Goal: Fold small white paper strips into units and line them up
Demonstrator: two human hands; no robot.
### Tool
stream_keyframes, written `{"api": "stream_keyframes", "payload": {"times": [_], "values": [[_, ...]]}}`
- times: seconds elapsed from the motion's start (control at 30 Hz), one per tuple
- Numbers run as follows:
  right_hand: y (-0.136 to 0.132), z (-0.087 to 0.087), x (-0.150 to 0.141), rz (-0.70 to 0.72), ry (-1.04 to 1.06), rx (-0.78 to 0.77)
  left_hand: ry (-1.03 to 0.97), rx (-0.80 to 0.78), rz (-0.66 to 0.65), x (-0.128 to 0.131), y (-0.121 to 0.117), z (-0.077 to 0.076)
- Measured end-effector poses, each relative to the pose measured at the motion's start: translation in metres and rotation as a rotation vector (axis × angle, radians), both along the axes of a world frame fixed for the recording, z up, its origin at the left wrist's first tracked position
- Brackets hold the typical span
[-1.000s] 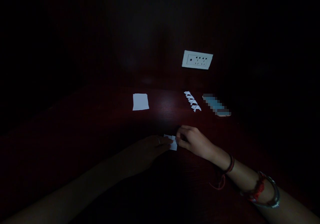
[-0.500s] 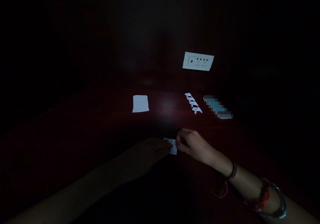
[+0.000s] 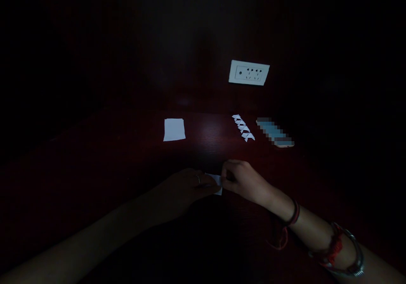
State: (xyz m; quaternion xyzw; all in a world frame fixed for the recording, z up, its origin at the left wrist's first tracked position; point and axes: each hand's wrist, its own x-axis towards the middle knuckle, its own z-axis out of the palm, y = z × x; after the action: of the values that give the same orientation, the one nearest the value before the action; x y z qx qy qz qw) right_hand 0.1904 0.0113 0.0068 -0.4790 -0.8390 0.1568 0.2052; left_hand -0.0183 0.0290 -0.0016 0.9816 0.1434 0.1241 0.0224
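A small white piece of paper (image 3: 217,191) with a crease lies on the dark red table between my two hands, partly hidden under the fingers. My left hand (image 3: 190,187), a ring on one finger, covers its left part and holds it against the table, with a fingertip reaching toward the right edge. Thumb and fingers of my right hand (image 3: 239,180) are pinched together at the paper's right edge. Little light falls on the left hand, so its finger positions are hard to make out.
Farther back on the table (image 3: 207,148) lies white square paper (image 3: 174,129). To its right are a slanting row of small folded paper pieces (image 3: 243,127) and a phone (image 3: 275,132) with a blurred screen. A white power socket (image 3: 249,72) is on the wall behind.
The left hand's fingertip has slid right across the paper toward the right hand, covering more of it. The right hand stays pinched at the edge. The whole view has shifted slightly.
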Motion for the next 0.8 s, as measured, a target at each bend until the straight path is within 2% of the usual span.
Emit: {"api": "stream_keyframes", "payload": {"times": [0.17, 0.37, 0.8], "values": [[-0.004, 0.006, 0.007, 0.206, -0.031, 0.052, -0.004, -0.040, -0.037, -0.003, 0.007, -0.005], [-0.007, 0.013, 0.018, 0.355, -0.133, 0.088, -0.040, -0.081, -0.049, -0.005, 0.006, 0.002], [-0.004, 0.012, 0.020, 0.380, -0.302, 0.191, 0.036, -0.140, -0.022, 0.000, 0.007, 0.007]]}}
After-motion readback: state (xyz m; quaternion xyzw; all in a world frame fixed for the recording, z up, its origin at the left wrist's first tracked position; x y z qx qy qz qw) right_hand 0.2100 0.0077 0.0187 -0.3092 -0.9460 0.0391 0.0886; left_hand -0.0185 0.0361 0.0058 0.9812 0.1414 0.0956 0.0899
